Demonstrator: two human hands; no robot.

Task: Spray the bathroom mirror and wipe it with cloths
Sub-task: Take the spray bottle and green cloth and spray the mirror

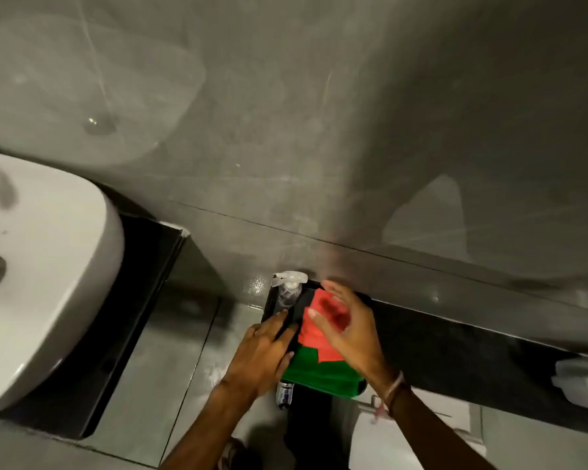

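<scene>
A black tray [270, 300] sits at the foot of the grey wall. On its left side lies a clear spray bottle [288, 293] with a white trigger head, its base sticking out below my left hand. A red cloth [319, 337] lies on a green cloth [323, 374] in the tray. My left hand [262, 354] lies over the bottle's middle with fingers stretched forward; I cannot tell if it grips. My right hand [350, 330] hovers over the red cloth, fingers spread, slightly blurred. No mirror is clearly in view.
A white washbasin [48, 266] on a dark counter [140, 300] fills the left. The glossy grey tiled wall [353, 130] rises ahead. A black ledge [472, 361] runs right, with a white plastic object [577, 378] on it. A white fixture [414, 432] stands below my right arm.
</scene>
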